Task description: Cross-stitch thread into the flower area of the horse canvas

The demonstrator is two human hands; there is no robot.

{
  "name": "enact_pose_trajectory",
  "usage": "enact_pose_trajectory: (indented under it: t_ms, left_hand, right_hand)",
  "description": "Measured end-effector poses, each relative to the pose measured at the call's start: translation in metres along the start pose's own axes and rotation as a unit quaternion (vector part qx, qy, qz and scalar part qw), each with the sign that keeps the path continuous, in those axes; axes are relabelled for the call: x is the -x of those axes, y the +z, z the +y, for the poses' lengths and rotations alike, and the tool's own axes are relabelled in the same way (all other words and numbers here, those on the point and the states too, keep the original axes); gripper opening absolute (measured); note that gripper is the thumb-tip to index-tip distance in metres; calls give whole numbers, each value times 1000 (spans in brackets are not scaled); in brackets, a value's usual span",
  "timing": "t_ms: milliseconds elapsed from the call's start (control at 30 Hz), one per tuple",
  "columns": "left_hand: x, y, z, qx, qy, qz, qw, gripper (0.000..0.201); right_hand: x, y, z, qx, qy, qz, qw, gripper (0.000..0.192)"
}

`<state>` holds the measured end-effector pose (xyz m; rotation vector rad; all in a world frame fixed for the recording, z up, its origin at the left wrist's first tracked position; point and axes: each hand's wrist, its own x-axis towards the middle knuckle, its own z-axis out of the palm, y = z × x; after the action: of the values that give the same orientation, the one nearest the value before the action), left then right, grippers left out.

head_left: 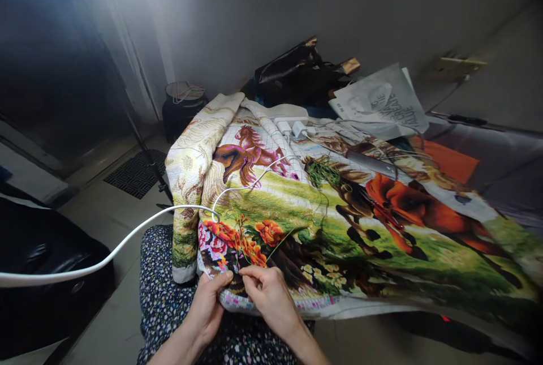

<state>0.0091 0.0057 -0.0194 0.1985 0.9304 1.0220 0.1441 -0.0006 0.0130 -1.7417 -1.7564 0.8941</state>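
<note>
A large embroidery cloth point(297, 201) with horses, grass and flowers spreads across my lap and the surface ahead. My left hand point(210, 300) grips its near edge, thumb on top beside the dark flower patch and the other fingers underneath. Close to that thumb, my right hand point(267, 294) pinches its thumb and forefinger together at the cloth's surface; what lies between the fingertips is too small to make out. A green thread point(280, 245) stretches up and right from beside my right hand. A bundle of green threads point(321, 172) rests farther up on the cloth.
A white cable point(127, 243) arcs in from the left over the cloth. White plugs point(292, 128) sit in a power strip behind. Scissors point(384, 206) and a phone-like dark slab point(372, 164) lie on the cloth. A black bag point(292, 73) and printed packet point(379, 102) are at the back.
</note>
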Motion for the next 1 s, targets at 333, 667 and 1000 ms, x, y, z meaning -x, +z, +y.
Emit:
enact_pose_trajectory:
  t_ms: [333, 667, 1000]
  left_hand:
    - [-3, 2, -1, 25, 1, 3, 1000, 52]
    - [-2, 4, 0, 11, 2, 14, 1000, 56]
    - [-4, 1, -2, 10, 5, 18, 1000, 61]
  right_hand:
    - [-3, 2, 2, -40, -13, -18, 999, 22]
    - [-6, 3, 17, -87, -51, 12, 995, 21]
    - [-8, 6, 16, -77, -75, 27, 994, 23]
